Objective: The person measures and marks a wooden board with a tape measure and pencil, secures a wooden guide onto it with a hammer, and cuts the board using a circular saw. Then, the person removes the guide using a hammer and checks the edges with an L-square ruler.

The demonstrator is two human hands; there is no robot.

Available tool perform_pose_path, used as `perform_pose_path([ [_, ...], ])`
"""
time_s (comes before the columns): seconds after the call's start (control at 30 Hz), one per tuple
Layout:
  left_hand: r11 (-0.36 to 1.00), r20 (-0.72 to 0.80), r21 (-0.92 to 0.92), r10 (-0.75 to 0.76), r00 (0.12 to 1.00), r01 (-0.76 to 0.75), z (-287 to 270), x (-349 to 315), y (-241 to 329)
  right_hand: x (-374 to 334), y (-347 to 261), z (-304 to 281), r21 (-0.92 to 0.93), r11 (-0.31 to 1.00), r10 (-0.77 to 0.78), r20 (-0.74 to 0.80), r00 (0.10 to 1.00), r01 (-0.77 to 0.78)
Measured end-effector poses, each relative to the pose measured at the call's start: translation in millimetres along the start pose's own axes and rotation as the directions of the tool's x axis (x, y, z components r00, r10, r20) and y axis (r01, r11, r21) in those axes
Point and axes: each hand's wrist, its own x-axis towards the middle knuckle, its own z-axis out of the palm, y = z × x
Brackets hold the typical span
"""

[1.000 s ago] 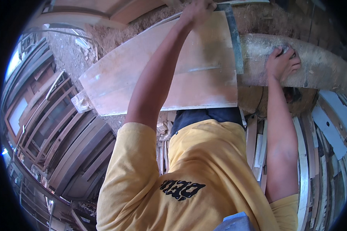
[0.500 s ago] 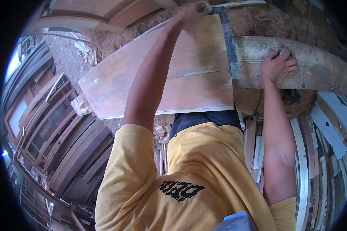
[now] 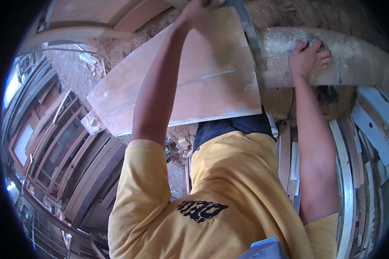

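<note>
A broad wooden panel [image 3: 181,93] lies across the bench in front of my body, its left end narrower than its right. My left hand [image 3: 199,11] is at the panel's far edge, close to the far right corner. Its fingers look curled, but blur and the frame's upper border partly hide them and what they hold. To the right of the panel, my right hand [image 3: 309,58] rests on a worn, curved plank [image 3: 354,58]. Its fingers are bent around a small dark thing that they mostly cover. A dark flat strip [image 3: 251,36] runs along the panel's right end.
Long boards and wooden frames [image 3: 86,172] are stacked at left. Several upright strips of wood [image 3: 348,172] stand at right, near a pale sheet with a hole [image 3: 371,123]. Sawdust and offcuts [image 3: 186,144] lie on the ground. A framed wooden piece [image 3: 99,21] sits beyond the panel.
The view has shifted, so both hands and the bench sit higher in it. My left hand stays by the panel's far edge and my right hand stays on the plank.
</note>
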Motion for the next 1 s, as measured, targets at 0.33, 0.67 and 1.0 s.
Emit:
perform_pose_path([
  [0.33,0.826,-0.043,-0.549,0.124,0.991,-0.127,40,-220,132,-3,24,6,0.227,0.971,-0.011,-0.252,0.968,0.07],
  [0.67,0.956,0.095,0.01,0.292,0.952,-0.294,173,-322,97,-268,45,-120,0.782,0.07,-0.118,0.623,0.773,-0.62],
  [1.0,0.801,0.148,0.479,0.33,0.932,-0.36,170,-324,86,-278,34,-90,0.729,-0.069,0.11,0.684,0.721,-0.681],
])
